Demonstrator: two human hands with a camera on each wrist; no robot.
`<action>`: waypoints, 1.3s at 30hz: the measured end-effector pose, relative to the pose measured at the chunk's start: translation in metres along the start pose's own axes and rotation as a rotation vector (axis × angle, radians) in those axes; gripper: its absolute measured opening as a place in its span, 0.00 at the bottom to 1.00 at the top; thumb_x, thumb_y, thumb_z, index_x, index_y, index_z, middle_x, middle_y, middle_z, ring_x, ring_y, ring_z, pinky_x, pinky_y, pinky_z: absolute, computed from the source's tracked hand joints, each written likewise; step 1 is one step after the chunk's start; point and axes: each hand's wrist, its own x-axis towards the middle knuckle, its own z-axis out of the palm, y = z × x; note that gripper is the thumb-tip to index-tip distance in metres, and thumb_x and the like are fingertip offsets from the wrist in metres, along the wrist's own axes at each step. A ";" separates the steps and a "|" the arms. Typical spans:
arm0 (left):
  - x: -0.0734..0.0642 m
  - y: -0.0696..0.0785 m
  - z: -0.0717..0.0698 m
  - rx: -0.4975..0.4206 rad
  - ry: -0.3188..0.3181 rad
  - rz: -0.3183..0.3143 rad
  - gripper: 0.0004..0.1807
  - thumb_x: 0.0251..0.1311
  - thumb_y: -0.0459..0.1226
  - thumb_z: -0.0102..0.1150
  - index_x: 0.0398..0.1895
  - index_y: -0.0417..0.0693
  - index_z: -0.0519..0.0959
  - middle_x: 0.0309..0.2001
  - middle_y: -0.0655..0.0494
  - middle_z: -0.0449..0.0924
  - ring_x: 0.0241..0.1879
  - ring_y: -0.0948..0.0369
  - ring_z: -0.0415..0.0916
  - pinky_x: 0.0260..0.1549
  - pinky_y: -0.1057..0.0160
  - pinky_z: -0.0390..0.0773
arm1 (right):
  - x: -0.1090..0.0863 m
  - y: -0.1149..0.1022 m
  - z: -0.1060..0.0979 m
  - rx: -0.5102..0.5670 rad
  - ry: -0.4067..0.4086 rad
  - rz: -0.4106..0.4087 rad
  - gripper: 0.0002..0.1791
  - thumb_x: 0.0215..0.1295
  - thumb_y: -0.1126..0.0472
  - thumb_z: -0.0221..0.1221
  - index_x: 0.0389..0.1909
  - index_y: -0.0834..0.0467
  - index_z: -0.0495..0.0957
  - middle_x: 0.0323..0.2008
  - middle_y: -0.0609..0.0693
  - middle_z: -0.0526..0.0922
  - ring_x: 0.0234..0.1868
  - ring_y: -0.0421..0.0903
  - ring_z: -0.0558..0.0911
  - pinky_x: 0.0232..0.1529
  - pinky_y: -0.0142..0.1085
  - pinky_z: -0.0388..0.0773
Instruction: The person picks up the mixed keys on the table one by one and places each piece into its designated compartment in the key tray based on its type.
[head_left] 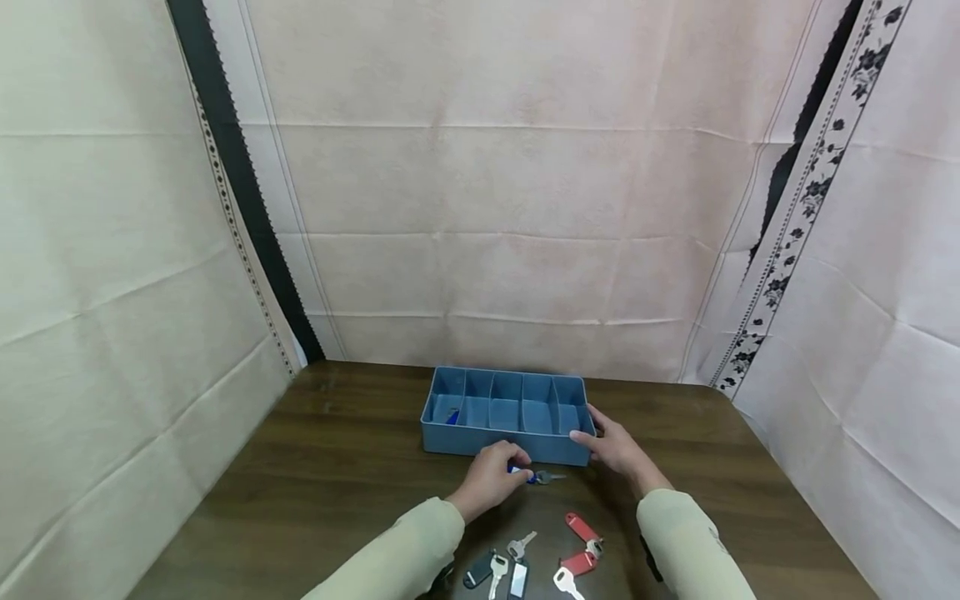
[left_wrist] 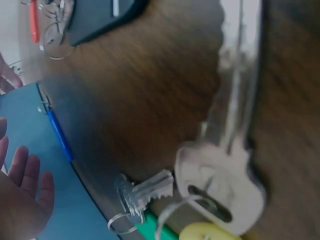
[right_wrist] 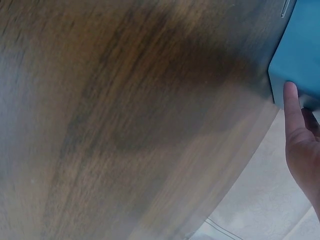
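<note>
A blue divided organizer box [head_left: 461,440] stands on the table. My right hand [head_left: 618,450] grips its near right corner, the thumb on the front wall and fingers along the right side. Right in front of the box is a key [head_left: 551,477] with a blue tag [left_wrist: 60,134]. Over that tag hovers my left hand [head_left: 491,477], fingers loosely bent, thumb overlapping the tag in the head view. The left wrist view shows the tag at the foot of the box, apart from the fingers. Another blue tag [head_left: 453,417] sits in the leftmost compartment.
Nearer me lie keys with red tags [head_left: 577,563] and black tags [head_left: 478,570]. Keys with a green tag [left_wrist: 152,225] and a yellow tag [left_wrist: 207,232] show beside a large key [left_wrist: 220,185] in the left wrist view. Cloth curtains [head_left: 480,183] surround the wooden table [head_left: 300,500].
</note>
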 end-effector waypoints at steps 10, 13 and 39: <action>0.016 -0.011 0.019 0.167 -0.028 0.065 0.04 0.59 0.40 0.70 0.34 0.52 0.85 0.34 0.61 0.78 0.34 0.64 0.71 0.38 0.61 0.78 | 0.000 -0.001 -0.002 -0.016 -0.002 -0.009 0.54 0.59 0.33 0.61 0.80 0.50 0.47 0.73 0.66 0.58 0.65 0.67 0.70 0.57 0.55 0.75; 0.018 -0.013 0.021 0.233 -0.030 0.080 0.04 0.58 0.40 0.71 0.32 0.51 0.86 0.32 0.61 0.77 0.33 0.64 0.71 0.37 0.61 0.77 | 0.000 -0.003 -0.002 -0.020 -0.004 -0.014 0.54 0.60 0.33 0.61 0.80 0.51 0.47 0.73 0.66 0.58 0.65 0.66 0.70 0.57 0.55 0.75; 0.024 -0.011 0.036 0.406 0.031 0.089 0.05 0.58 0.40 0.71 0.26 0.55 0.85 0.27 0.64 0.73 0.31 0.63 0.70 0.33 0.62 0.76 | 0.000 -0.001 0.000 -0.002 0.005 -0.013 0.53 0.61 0.35 0.61 0.79 0.52 0.48 0.73 0.67 0.58 0.66 0.67 0.69 0.57 0.56 0.75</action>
